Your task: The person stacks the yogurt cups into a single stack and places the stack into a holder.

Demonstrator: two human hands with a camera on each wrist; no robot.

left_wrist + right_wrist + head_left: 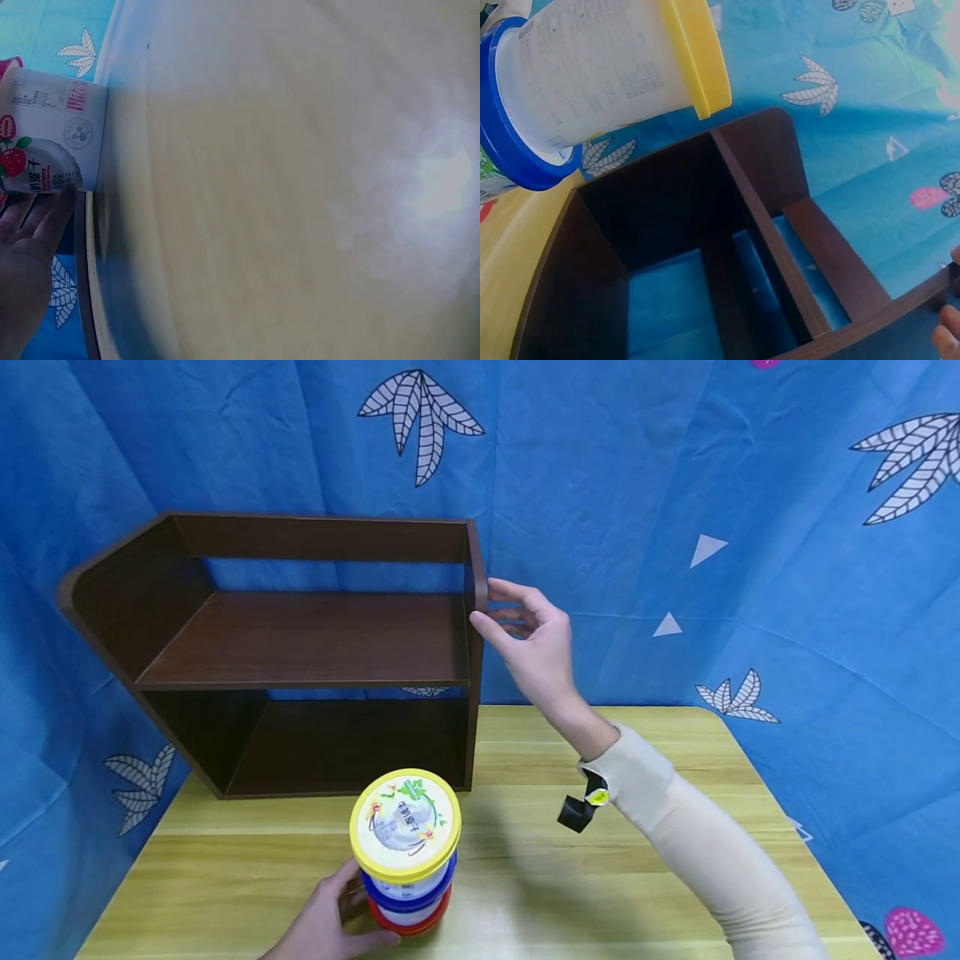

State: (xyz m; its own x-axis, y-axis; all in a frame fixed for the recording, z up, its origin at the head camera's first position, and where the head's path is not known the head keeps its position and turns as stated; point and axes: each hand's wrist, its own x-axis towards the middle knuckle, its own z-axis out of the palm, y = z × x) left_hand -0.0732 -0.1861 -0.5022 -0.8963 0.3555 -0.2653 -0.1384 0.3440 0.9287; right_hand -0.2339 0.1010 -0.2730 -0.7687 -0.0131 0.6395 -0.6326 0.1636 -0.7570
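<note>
Three round tubs with yellow (407, 827), blue (411, 903) and red (427, 927) lids stand stacked at the table's front. My left hand (324, 917) holds the lowest tub from the left, fingers behind and thumb in front. In the left wrist view its fingers lie against a white tub (49, 112) with a strawberry print. My right hand (542, 643) grips the front edge of the right side panel (476, 668) of a dark brown two-tier shelf (315, 635). The right wrist view shows only its fingertips (949, 334) at the panel edge.
The shelf stands on the wooden table (637, 843), at the back left. A blue leaf-print cloth (600, 485) hangs behind and along the sides. A black strap (577, 812) dangles from my right sleeve.
</note>
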